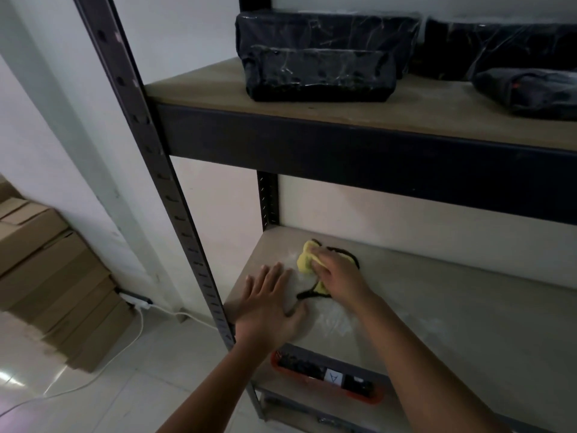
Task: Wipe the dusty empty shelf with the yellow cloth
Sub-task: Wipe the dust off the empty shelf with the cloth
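Note:
The dusty empty shelf (452, 310) is the middle board of a dark metal rack, with pale dust smears near its left end. A yellow cloth (304, 260) with a dark edging lies bunched on that board near the back left corner. My right hand (338, 276) grips the cloth from above and presses it onto the board. My left hand (270, 304) lies flat on the shelf just left of the cloth, fingers straight and spread, holding nothing.
The upper shelf (218, 89) carries black plastic-wrapped packages (318, 73). A red tray (324, 378) of dark items sits on the shelf below. The rack's front left post (175, 207) stands close to my left arm. Cardboard boxes (53, 276) and a white cable (137, 332) lie on the floor at left.

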